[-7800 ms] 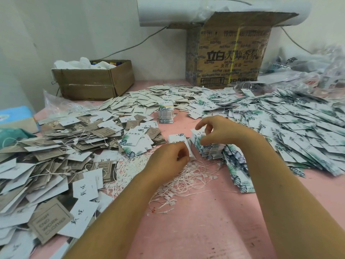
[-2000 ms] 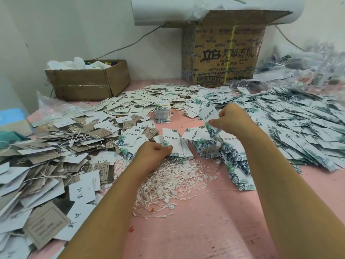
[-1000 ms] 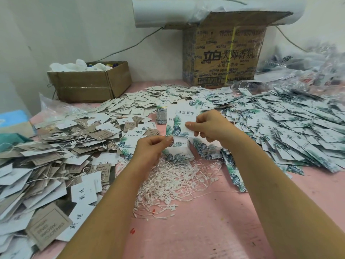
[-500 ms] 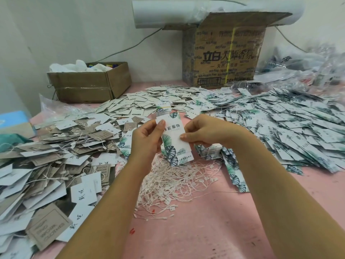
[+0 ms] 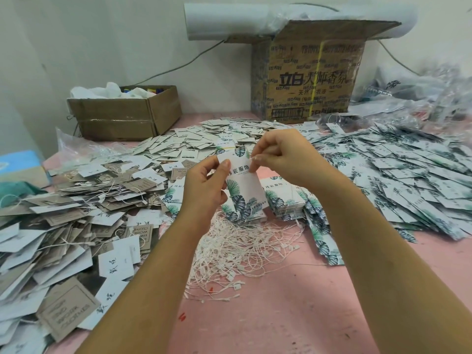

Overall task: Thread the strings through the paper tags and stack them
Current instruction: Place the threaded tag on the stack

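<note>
My left hand holds a white paper tag with green leaf print upright by its left edge, above the table. My right hand pinches at the tag's top right corner; a string between its fingertips is too thin to make out. Below the hands lies a tangle of white strings. A short stack of leaf-print tags sits just behind and to the right of the held tag.
The pink table carries a heap of grey and white tags on the left and a broad spread of leaf-print tags on the right. A low cardboard box and a tall printed carton stand by the wall.
My right hand took a leaf tag from the right pile and brought it to the middle. My left hand rose from the strings and gripped its left edge. Both hands lifted it slightly.
</note>
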